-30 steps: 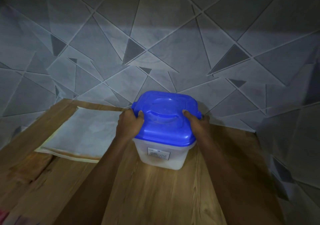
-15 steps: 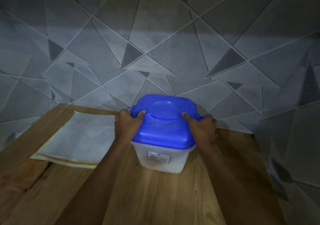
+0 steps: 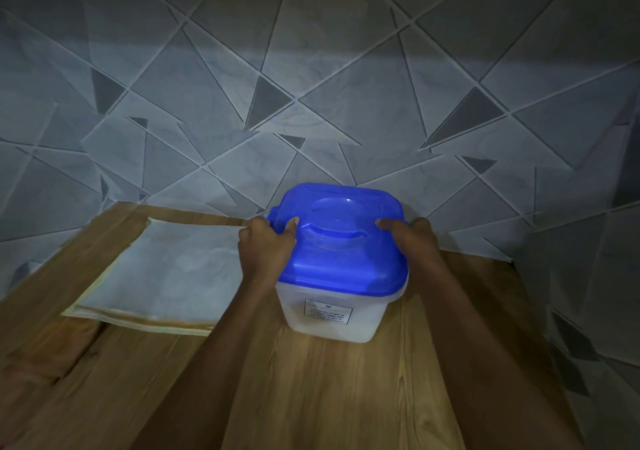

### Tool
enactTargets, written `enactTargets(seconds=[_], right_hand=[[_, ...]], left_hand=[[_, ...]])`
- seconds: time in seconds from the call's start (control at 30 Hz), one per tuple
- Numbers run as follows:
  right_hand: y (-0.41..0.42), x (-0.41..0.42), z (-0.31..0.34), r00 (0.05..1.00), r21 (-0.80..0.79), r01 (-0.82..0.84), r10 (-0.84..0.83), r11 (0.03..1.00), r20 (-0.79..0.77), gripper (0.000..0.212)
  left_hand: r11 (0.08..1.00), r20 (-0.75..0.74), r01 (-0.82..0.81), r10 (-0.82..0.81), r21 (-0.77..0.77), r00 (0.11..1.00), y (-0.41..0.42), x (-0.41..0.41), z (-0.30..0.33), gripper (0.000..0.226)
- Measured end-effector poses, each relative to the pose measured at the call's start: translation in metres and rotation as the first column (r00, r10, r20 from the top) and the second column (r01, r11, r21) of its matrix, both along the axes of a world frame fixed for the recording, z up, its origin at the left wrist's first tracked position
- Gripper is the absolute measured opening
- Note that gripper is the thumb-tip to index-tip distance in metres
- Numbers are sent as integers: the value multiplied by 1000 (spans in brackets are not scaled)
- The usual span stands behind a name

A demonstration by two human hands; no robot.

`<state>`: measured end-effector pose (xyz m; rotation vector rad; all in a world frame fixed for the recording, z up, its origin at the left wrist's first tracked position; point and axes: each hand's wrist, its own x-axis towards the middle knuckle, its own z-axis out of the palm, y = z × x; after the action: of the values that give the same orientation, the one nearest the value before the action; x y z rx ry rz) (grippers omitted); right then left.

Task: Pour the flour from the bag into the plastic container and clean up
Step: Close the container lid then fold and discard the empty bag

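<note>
A translucent plastic container (image 3: pixel 334 318) with white contents and a small label stands on the wooden table (image 3: pixel 311 390), near the tiled wall. A blue lid (image 3: pixel 343 252) sits on top of it. My left hand (image 3: pixel 265 247) grips the lid's left edge, thumb on top and fingers curled down the side. My right hand (image 3: pixel 414 241) grips the lid's right edge the same way. To the left, a flattened pale bag (image 3: pixel 166 276) lies flat on the table.
A grey tiled wall (image 3: pixel 311 103) with triangle patterns runs behind the table and wraps round the right side. The light is dim. Bare wood lies in front of the container.
The container and both hands holding its lid have shifted slightly towards the back wall. The grip looks the same. The bag has not moved.
</note>
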<state>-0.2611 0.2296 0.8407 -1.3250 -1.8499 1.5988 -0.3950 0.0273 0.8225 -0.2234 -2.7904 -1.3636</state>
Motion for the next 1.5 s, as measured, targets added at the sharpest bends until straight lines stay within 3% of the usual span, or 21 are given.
enactTargets(seconds=[0.23,0.4,0.57,0.67,0.77,0.8,0.87,0.93,1.0,1.07,1.17,1.23,1.4,1.5], right_hand=[[-10,-14,5,964,280,-136,62,950,259,45],[-23,-22,0,912,451,-214,12,867,409,54],[-26,-22,-4,921,426,-73,-102,902,375,62],[-26,-22,-6,921,413,-46,-122,910,371,64],[-26,-20,-8,921,432,-40,-135,901,366,67],[-26,-19,-8,921,437,-36,-140,899,363,68],[-27,-18,-8,923,444,-39,-138,895,359,69],[-29,-17,-6,923,449,-52,-128,892,362,69],[-29,-17,-6,923,447,-50,-129,893,362,70],[-29,-16,-6,922,449,-58,-124,891,366,71],[-30,-16,-6,923,455,-69,-117,888,367,71],[-29,-15,-6,921,458,-61,-126,887,368,72],[-27,-11,-10,929,444,-37,-133,895,346,77],[-25,-11,-11,932,420,-21,-135,907,337,78]], left_hand=[[999,-40,22,-23,-47,999,-3,-3,-3,74],[998,-21,41,-42,-46,999,-3,-5,-5,72],[968,182,75,-121,240,976,-3,-11,-10,75],[949,284,37,-130,312,950,-1,-15,-12,89],[997,339,-59,36,56,940,1,-19,-13,108],[997,406,-74,54,34,913,1,-22,-14,110],[951,604,-66,-136,301,785,-5,-33,-15,111],[835,659,-49,-394,547,640,-12,-34,-12,98],[836,628,-45,-374,546,682,-14,-36,-11,88],[895,565,-73,-213,440,798,-13,-35,-8,91],[960,350,-42,-60,276,935,-10,-28,-2,80],[973,261,0,-62,230,963,-8,-21,2,70],[994,163,97,-103,47,981,-4,-20,6,76],[995,166,90,-97,49,981,-1,-24,12,71]])
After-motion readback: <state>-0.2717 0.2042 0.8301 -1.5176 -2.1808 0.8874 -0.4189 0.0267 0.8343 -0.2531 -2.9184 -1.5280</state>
